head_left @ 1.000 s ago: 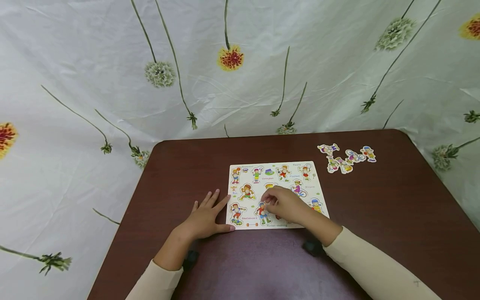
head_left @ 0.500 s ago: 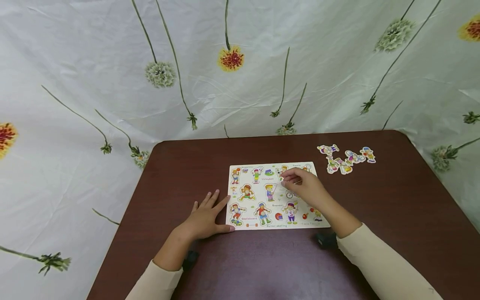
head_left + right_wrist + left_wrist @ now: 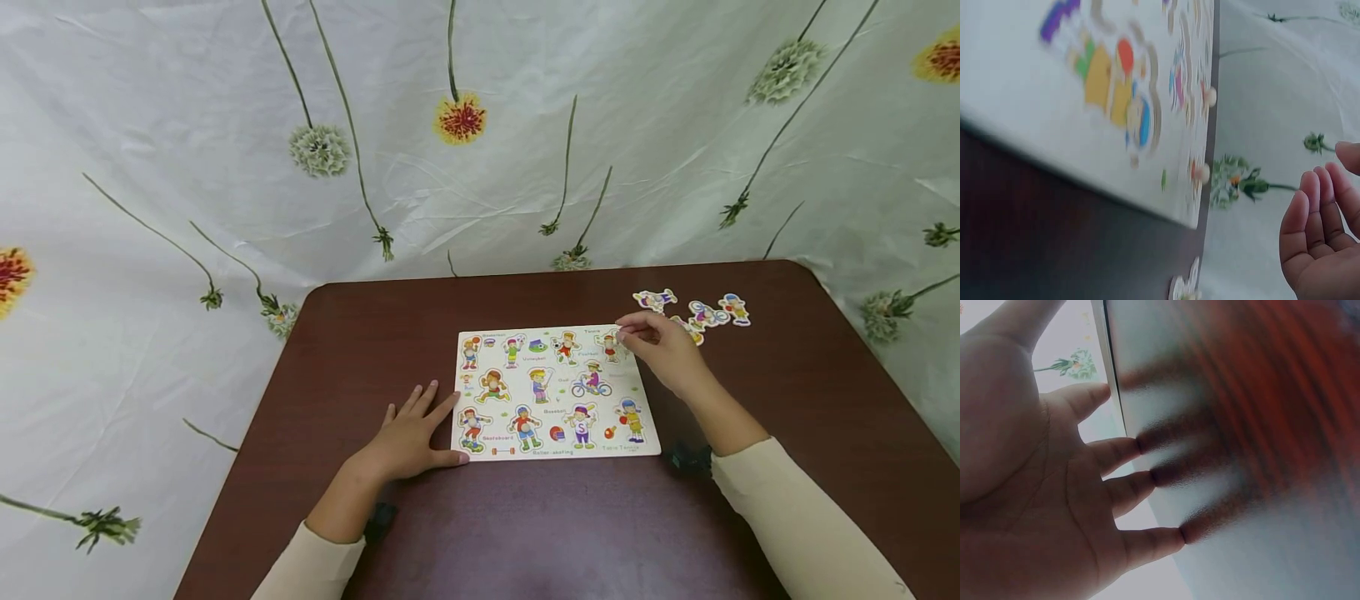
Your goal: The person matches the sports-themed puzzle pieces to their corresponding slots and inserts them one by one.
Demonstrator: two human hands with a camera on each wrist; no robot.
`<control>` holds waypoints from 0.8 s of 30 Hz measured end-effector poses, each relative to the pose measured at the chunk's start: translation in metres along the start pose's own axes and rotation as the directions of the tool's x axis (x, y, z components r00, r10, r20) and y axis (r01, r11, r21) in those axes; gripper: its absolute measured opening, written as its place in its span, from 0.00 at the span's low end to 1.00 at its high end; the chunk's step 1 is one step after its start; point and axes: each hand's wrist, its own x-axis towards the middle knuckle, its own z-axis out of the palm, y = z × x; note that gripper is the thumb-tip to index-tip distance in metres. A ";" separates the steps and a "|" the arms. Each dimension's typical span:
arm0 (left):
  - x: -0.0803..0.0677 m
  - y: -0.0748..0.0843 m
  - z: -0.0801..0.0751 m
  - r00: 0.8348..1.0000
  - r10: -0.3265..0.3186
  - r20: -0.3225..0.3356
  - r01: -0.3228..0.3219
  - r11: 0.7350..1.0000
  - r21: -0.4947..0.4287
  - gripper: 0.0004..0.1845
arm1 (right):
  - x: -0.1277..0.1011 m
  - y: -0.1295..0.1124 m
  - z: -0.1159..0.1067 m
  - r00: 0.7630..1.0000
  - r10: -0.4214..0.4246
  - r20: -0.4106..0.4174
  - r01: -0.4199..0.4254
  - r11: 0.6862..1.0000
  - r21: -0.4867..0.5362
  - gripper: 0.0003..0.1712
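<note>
Left hand (image 3: pixel 411 437) lies flat on the table (image 3: pixel 360 333), fingers straight and spread, thumb touching the puzzle board's (image 3: pixel 553 392) near left corner. The board sits mid-table. Right hand (image 3: pixel 663 350) hovers at the board's far right corner, fingers loosely curled and together, holding nothing visible. Loose puzzle pieces (image 3: pixel 705 312) lie just right of the board.

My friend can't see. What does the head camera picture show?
A person's left hand rests flat on a brown table, touching a sports-figure puzzle board. Their right hand hovers at the board's far right corner, near loose puzzle pieces. A flowered cloth hangs behind.
</note>
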 end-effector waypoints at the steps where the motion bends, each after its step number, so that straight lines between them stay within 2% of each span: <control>1: 0.000 0.000 0.000 1.000 0.001 -0.001 -0.001 1.000 0.001 0.53 | 0.002 0.002 -0.004 1.000 -0.003 -0.015 0.003 1.000 -0.019 0.17; 5: -0.001 0.000 0.000 1.000 -0.001 0.000 0.001 1.000 0.002 0.52 | 0.007 0.007 -0.019 0.999 0.010 -0.042 -0.013 0.997 -0.073 0.16; 9: -0.001 0.000 0.000 1.000 -0.004 0.002 0.004 1.000 -0.001 0.53 | 0.012 0.015 -0.032 1.000 0.010 -0.024 -0.014 0.987 -0.159 0.15; 12: -0.001 0.000 0.000 1.000 -0.008 0.003 0.008 1.000 -0.001 0.53 | 0.017 0.021 -0.039 1.000 0.004 0.008 -0.002 0.970 -0.243 0.15; 17: -0.001 0.000 -0.001 1.000 -0.005 0.003 0.005 1.000 -0.004 0.52 | 0.022 0.028 -0.048 0.995 0.048 0.086 -0.015 0.937 -0.349 0.17; 24: -0.001 0.000 -0.001 1.000 -0.001 0.003 0.001 1.000 0.002 0.52 | 0.029 0.040 -0.051 0.987 0.043 0.157 0.037 0.881 -0.472 0.16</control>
